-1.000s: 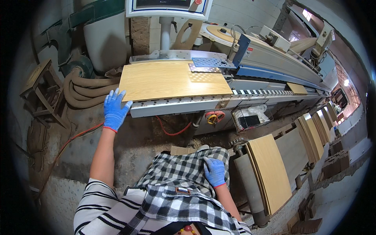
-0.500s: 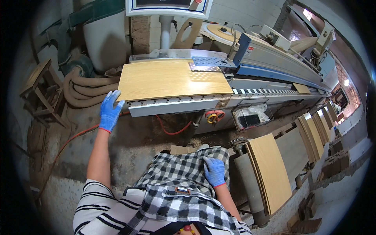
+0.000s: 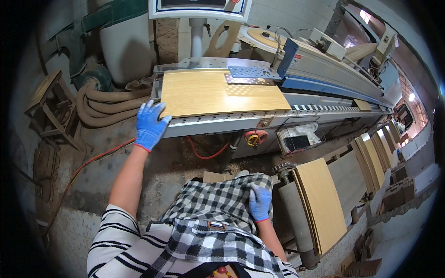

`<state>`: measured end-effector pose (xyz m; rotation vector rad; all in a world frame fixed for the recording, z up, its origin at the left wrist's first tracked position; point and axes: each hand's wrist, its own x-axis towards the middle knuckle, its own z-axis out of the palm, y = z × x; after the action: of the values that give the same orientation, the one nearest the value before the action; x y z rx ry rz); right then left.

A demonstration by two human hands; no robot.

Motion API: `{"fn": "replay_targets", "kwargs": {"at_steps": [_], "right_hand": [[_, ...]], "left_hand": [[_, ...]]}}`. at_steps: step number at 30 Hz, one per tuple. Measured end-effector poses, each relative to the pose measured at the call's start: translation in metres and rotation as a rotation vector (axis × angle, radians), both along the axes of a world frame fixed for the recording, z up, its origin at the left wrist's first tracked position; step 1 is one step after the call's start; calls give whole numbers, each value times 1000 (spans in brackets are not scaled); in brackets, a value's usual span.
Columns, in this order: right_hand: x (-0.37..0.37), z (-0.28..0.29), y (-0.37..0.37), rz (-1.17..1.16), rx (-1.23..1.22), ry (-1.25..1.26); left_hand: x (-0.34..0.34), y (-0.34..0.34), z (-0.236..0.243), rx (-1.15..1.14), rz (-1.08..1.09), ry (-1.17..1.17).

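Observation:
A wood-grain panel lies flat on the bed of a long machine in front of me. At the panel's left end is my left hand in a blue glove. Its fingers are spread, with the thumb against the near corner and no grip around the board. The panel's far right part sits beneath a perforated blue plate. My right hand, also gloved in blue, rests on the checked apron over my lap. Its fingers lie loosely on the cloth and hold nothing visible.
Several similar panels lie on a roller stand at my right, with more stacks beyond. A wire basket and tape rolls hang on the machine's front. Hoses and a wooden stool stand left.
The panel has slid right along the machine bed, and my left hand has moved right with its end. My right hand has shifted slightly on the apron.

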<state>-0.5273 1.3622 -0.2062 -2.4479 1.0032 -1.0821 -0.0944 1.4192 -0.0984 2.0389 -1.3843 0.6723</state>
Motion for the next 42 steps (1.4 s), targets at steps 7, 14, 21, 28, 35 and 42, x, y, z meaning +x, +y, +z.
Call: {"fn": "replay_targets", "kwargs": {"at_steps": [7, 14, 21, 28, 35, 42], "right_hand": [[-41, -26, -38, -451, 309, -479], [-107, -24, -129, -627, -1, 293], [-130, -36, -179, -412, -235, 783], [-126, -38, -134, -414, -210, 699], [-123, -27, -30, -455, -121, 317], [-247, -87, -11, -826, 1050, -1706]], "left_hand": [[-36, -48, -2, -48, -80, -23], [-46, -59, -5, 60, -68, -98], [-46, -60, -10, -46, -68, -157], [-46, -60, -13, -78, -66, -154], [-48, -56, -7, -39, -57, -128], [-49, -57, -5, -56, -78, -132]]}}
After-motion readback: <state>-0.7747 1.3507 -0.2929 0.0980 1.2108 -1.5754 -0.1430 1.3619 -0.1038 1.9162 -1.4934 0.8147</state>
